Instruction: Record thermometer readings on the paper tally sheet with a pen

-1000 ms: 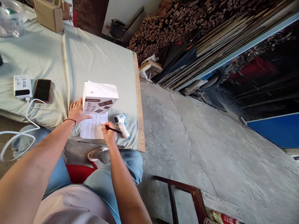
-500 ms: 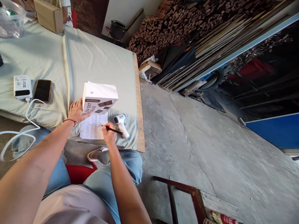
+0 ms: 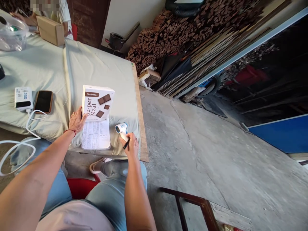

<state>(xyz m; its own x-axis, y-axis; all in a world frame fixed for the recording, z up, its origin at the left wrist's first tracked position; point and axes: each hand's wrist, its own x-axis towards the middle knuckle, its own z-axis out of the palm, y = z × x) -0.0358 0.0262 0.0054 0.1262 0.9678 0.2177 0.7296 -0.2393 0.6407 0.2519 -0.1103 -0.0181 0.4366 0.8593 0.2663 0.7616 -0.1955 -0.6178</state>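
Observation:
A white box (image 3: 104,110) printed "Super Meal" stands tilted on the cloth-covered table, its printed front facing up toward me. At its lower left edge my left hand (image 3: 77,122) holds it, the thumb over the front. Below the box lies a handwritten paper sheet (image 3: 96,137), its top edge hidden behind the box. My right hand (image 3: 132,146) is closed on a black pen (image 3: 126,144). Its fingers are at the handle of a white-and-blue infrared thermometer (image 3: 121,128); whether they grip the handle too, I cannot tell.
Left on the table are a phone (image 3: 43,102), a white power bank (image 3: 23,98) and its cable (image 3: 30,123). Farther back, a person sits behind a cardboard box (image 3: 50,30) and a clear plastic tub (image 3: 12,35). A wooden frame (image 3: 183,194) stands on the floor at right.
The white box has tipped back, so its printed front shows more fully. My right hand has moved right, from the paper to the thermometer, with the pen still in it.

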